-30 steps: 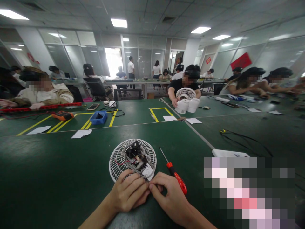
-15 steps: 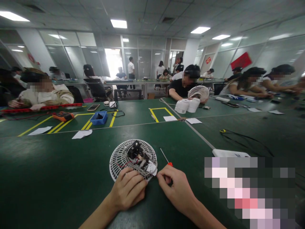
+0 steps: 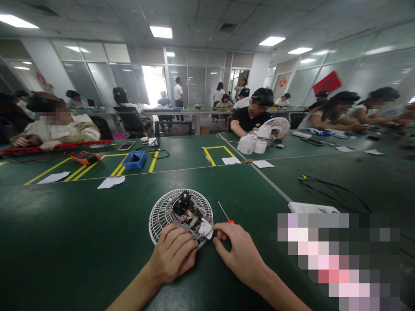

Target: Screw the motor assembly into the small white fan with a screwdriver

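A round white fan grille (image 3: 158,212) lies on the green table, with a black motor assembly (image 3: 184,203) and loose wires on top. My left hand (image 3: 175,250) curls over its near rim, fingers bent and closed on that edge; the fingertips are partly hidden. At the grille's right edge is a small white piece (image 3: 205,228) with grey wires beside it. My right hand (image 3: 238,248) is close by, thumb and forefinger apart, the forefinger near the white piece; whether it touches cannot be made out. Beyond the right knuckles lies a screwdriver (image 3: 223,211), its red handle partly covered.
A blue bin (image 3: 134,160), an orange meter (image 3: 84,158) and paper sheets (image 3: 111,182) are across the table. At right are a white box-like object (image 3: 313,208) and a black cable (image 3: 333,188). Opposite, a person (image 3: 248,119) handles another fan (image 3: 275,128) beside white housings (image 3: 248,144).
My right hand's thumb and fingers have spread apart, with the forefinger reaching forward. My left hand and the grille stay nearly still. The person opposite has tilted their fan.
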### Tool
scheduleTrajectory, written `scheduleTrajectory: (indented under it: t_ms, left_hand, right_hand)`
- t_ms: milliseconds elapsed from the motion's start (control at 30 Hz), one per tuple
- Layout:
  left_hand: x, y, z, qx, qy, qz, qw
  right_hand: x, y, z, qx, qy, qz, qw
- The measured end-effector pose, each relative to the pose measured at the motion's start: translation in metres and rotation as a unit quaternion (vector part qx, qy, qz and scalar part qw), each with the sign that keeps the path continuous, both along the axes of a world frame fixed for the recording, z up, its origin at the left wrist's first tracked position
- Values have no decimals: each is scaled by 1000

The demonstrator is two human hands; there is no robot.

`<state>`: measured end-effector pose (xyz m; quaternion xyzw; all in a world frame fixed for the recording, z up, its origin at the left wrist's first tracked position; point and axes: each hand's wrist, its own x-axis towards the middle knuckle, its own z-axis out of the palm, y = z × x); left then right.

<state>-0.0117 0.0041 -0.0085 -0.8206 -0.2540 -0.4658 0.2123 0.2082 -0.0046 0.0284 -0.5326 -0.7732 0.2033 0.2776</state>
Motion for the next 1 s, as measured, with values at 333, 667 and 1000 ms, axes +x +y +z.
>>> scheduleTrajectory:
  t_ms: [333,667,1000]
  left_hand:
    - [0,-2,1,-3,-14,-2,1000]
    - [-3,0,4,-6,-15,-3,1000]
    - [-15,5,-2,-45,-64,30,996]
  right_hand:
    - [13,6,4,47,-110,-76,990]
    - [34,14,10,-162,-130,-106,972]
    - [68,31,28,-284,281,-32,916]
